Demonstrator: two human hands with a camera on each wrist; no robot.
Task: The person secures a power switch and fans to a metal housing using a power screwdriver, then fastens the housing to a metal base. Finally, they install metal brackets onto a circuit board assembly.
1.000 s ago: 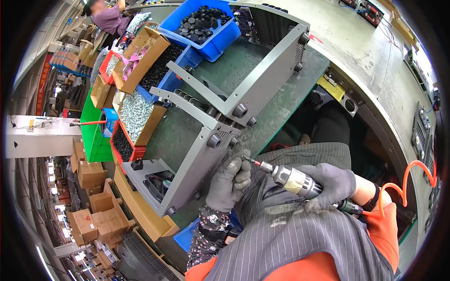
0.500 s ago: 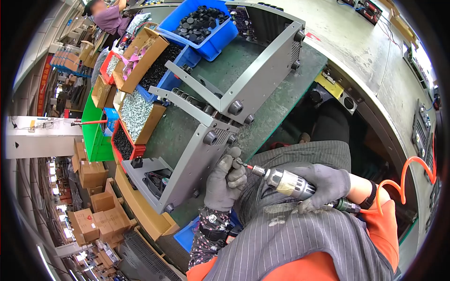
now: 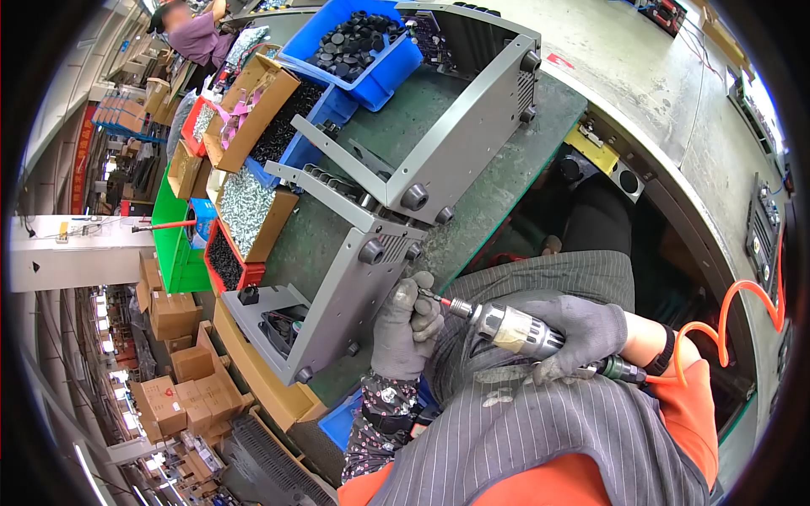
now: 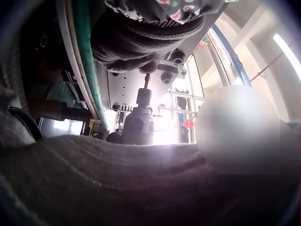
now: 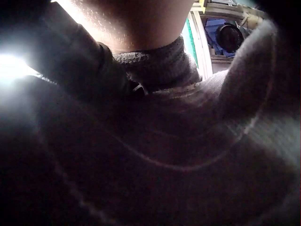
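My right hand (image 3: 586,331), in a grey glove, grips a power screwdriver (image 3: 513,330) whose red-collared bit (image 3: 438,298) points left. At the bit's tip, the gloved left hand (image 3: 403,333) has its fingers curled and pinches a small dark screw (image 3: 423,293), mostly hidden by the fingers. The left wrist view also has the screwdriver (image 4: 139,123) standing with its bit up against the left fingertips. Just beyond the left hand is a grey metal housing (image 3: 342,295) with round black feet (image 3: 371,251). Dark cloth fills most of the right wrist view.
A second grey housing (image 3: 464,135) stands behind the first. Along the left are a blue bin (image 3: 384,76) of black caps, a cardboard box (image 3: 274,223) of silver screws and a red bin (image 3: 251,274) of black screws. An orange hose (image 3: 727,325) loops at the right.
The screwdriver and right hand have shifted slightly left, keeping the bit at the left fingertips. The left fingers have shifted slightly around the bit's tip. The housings appear slightly further left in view.
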